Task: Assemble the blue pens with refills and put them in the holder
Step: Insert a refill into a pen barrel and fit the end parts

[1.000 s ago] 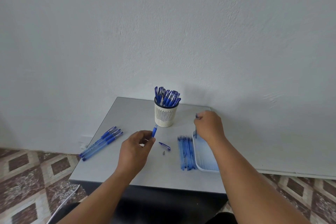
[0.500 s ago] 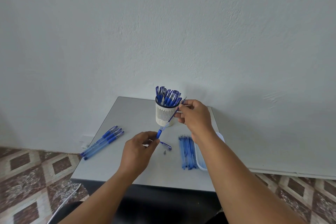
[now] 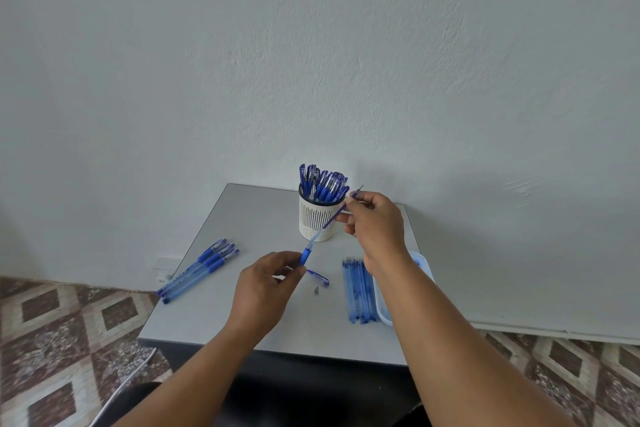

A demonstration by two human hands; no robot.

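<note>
My left hand [image 3: 265,286] pinches a blue pen barrel [image 3: 306,254] by its lower end, above the table's middle. Its open end points up and to the right. My right hand [image 3: 375,224] pinches a thin refill [image 3: 337,215], whose lower end meets the barrel's open end. Behind them stands the white slotted holder [image 3: 313,222], filled with several assembled blue pens [image 3: 323,184]. A blue pen cap [image 3: 318,277] and a small grey tip piece [image 3: 316,290] lie on the table just below the barrel.
Several loose refills [image 3: 358,291] lie in a row right of centre, beside a white tray [image 3: 382,312] partly hidden by my right forearm. A few blue pens [image 3: 201,269] lie at the left edge of the grey table [image 3: 214,319]. A white wall rises behind.
My right hand left the tray with a refill and carried it up and left beside the holder, bringing its lower end to the barrel. My left hand stayed about in place.
</note>
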